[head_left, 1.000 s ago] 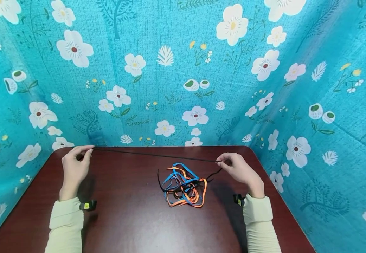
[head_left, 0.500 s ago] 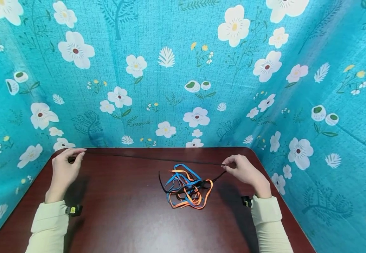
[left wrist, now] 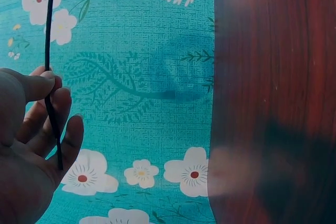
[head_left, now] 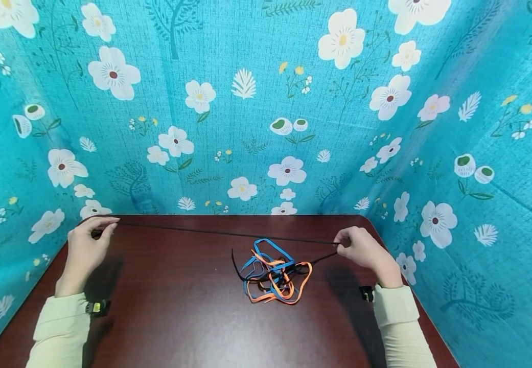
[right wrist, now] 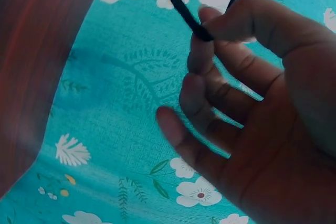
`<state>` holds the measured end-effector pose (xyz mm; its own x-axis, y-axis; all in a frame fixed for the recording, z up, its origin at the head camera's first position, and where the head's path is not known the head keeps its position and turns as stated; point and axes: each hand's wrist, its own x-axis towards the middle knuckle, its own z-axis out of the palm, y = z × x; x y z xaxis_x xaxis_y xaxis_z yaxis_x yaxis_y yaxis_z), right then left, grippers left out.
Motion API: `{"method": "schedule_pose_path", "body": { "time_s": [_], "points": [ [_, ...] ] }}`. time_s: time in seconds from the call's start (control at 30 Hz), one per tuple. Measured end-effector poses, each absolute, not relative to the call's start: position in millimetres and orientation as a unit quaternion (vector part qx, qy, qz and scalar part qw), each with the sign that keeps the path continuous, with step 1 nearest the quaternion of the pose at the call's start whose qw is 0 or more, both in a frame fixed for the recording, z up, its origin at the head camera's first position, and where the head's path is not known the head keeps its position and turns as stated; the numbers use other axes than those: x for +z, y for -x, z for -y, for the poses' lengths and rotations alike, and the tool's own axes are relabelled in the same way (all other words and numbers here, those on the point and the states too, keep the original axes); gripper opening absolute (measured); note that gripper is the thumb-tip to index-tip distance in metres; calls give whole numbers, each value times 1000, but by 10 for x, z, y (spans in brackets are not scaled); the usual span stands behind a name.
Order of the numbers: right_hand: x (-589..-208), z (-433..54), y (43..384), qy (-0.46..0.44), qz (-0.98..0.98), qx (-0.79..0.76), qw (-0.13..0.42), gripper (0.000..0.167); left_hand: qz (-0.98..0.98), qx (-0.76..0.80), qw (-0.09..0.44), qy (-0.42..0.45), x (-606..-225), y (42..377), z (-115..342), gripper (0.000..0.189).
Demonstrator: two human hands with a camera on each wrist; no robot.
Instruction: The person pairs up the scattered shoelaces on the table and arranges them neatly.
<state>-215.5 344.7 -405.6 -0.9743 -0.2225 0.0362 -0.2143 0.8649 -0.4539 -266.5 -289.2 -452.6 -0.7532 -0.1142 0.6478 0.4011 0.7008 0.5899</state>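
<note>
A thin black shoelace (head_left: pixel 220 233) stretches almost straight above the table between both hands. At the far left, my left hand (head_left: pixel 87 249) pinches it between thumb and fingers; in the left wrist view a short loose end (left wrist: pixel 56 142) crosses the palm. My right hand (head_left: pixel 361 250) pinches the same lace at the right, and from there a part of it (head_left: pixel 325 257) slopes down into a tangle. That tangle of blue laces (head_left: pixel 272 244), orange laces (head_left: pixel 303 291) and black laces (head_left: pixel 238 271) lies on the table between the hands, nearer the right one.
The dark red-brown wooden table (head_left: pixel 192 317) has rounded far corners. A teal floral cloth (head_left: pixel 229 128) hangs behind it and along both sides. Small black wrist cameras (head_left: pixel 97 307) sit at the cuffs of the light sleeves.
My left hand has moved left and my right hand right, drawing the black lace out longer between them. The tangle has shifted slightly right and spread a little.
</note>
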Motion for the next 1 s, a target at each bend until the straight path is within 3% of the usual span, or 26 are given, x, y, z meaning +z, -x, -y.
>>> {"method": "schedule_pose_path", "body": {
  "time_s": [0.23,0.4,0.53,0.73,1.0],
  "points": [
    [-4128,-3490,2166,70,-982,-175,19,1,860,-369,341,93,-4492,2622,2912,14],
    [-4195,-3544,2138,56,-987,-153,-13,8,859,-374,339,87,-4476,2586,2953,15],
    [-4228,-3624,2114,62,-982,-175,-25,8,861,-367,343,77,-4492,2565,3011,15],
    [-4277,-3768,2150,72,-971,-230,-2,6,867,-357,335,94,-4548,2569,3052,15],
    [-4255,-3850,2147,79,-967,-239,-41,5,870,-359,323,94,-4578,2563,3079,15]
  ]
}}
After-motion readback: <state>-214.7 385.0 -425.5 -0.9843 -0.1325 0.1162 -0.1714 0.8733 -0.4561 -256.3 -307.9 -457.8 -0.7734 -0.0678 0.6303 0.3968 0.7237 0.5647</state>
